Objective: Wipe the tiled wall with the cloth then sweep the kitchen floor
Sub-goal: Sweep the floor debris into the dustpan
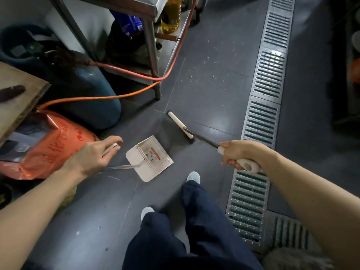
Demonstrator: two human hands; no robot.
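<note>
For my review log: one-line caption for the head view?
Right hand grips the broom, left hand holds the dustpan handle, white crumbs ahead on the floor.

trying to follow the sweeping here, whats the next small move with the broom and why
Probably reach the broom out past the white crumbs and drag them back toward the dustpan. The right hand grips the broom handle, its head sits just short of the crumbs, and the left hand holds the dustpan handle, its mouth facing the broom.
</note>
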